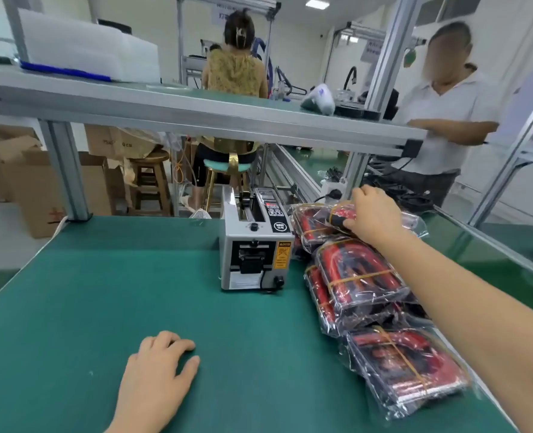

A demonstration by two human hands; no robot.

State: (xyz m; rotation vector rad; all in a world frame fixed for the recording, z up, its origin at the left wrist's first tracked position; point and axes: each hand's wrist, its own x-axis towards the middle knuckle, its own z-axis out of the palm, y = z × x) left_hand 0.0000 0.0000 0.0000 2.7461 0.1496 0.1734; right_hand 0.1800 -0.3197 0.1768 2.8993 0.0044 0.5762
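Observation:
Several bundles of red-and-black items in clear plastic bags, bound with yellow rubber bands, lie in a row along the right side of the green table (87, 292). My right hand (373, 215) reaches to the far end of the row and grips the farthest bundle (341, 214), fingers curled over its top. A middle bundle (357, 273) and a near bundle (405, 367) lie under my forearm. My left hand (160, 370) rests on the green mat near the front edge, fingers loosely bent, holding nothing.
A grey automatic tape dispenser (255, 245) stands mid-table, just left of the bundles. An aluminium shelf (196, 117) spans overhead. A person in white (440, 120) stands at the far right; another sits on a stool (227, 165) behind. Cardboard boxes (37, 189) stand at left.

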